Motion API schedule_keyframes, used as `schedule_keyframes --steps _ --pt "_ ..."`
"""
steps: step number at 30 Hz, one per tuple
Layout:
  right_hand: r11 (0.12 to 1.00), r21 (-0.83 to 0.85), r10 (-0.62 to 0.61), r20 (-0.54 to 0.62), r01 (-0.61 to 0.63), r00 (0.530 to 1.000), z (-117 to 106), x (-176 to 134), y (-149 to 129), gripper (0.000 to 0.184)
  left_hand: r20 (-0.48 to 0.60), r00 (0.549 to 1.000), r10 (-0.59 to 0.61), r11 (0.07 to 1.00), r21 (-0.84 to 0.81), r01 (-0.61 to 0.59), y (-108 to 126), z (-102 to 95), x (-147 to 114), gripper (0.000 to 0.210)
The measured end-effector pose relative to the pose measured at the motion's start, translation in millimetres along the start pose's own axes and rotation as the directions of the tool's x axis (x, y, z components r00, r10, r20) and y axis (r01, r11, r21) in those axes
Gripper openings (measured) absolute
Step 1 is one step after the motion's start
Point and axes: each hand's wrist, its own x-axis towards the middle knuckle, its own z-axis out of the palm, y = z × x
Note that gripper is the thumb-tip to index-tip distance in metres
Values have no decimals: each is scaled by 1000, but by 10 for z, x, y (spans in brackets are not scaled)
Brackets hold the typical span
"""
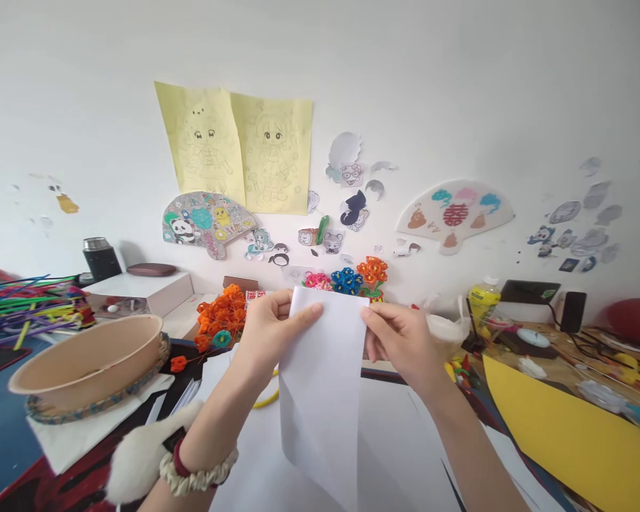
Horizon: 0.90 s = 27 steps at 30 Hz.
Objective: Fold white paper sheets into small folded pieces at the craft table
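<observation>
Because the white paper [323,377] is a thin sheet, treat it as light and flexible, with little stiffness of its own. It should bend under slight pressure and crease readily where pinched hard; the face looks matte, so dry fingertips are likely to grip it without slipping. Wrinkling or a torn edge is the likeliest damage.

Location: the white paper stands to the right of the tan basin [90,355], held near upright, with its lower part hanging over white sheets [395,427] that also lie to the right of the basin.

Hold points: use the two upper corners. A light pinch there should keep the top edge straight while the rest hangs; gripping mid-face would probably buckle it.

Left hand [274,323], the one nearer the basin: the thumb lies across the front face at the upper left, with the fingers bent at the left edge. The paper hides part of this grip, so exact fingertip contact at the back cannot be confirmed.

Right hand [400,341], farther from the basin: thumb and forefinger nip the upper right corner with no visible gap beyond the paper; the remaining fingers curl loosely below.
</observation>
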Motion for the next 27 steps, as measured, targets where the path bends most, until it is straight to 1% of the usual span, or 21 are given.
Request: schedule_keyframes --steps 3,6,10,14,17,21,27 --pt "998 -49 -37 -44 35 998 -23 -10 13 39 -16 1000 13 1000 -18 -14 12 -11 -10 29" --pt "994 -91 -73 -59 67 996 -44 -21 29 39 -3 1000 22 1000 3 -22 -20 -30 15 31" --pt "993 -91 -76 -54 71 996 -68 -17 63 37 10 1000 8 999 36 -8 -77 -56 72 36" --pt "991 -100 -92 -48 87 995 -113 -1 95 37 -22 998 66 998 8 -66 -93 -65 101 35" --pt "993 -90 -79 -27 77 996 -139 7 117 38 -39 995 90 996 4 -90 -88 -65 100 32" --pt "995 -79 -64 2 64 998 -139 11 144 38 -32 995 92 996 -10 -93 -80 -67 83 31" --pt "999 -38 -27 23 28 999 -123 10 158 38 13 999 45 996 -80 -44 -66 -79 75 30"
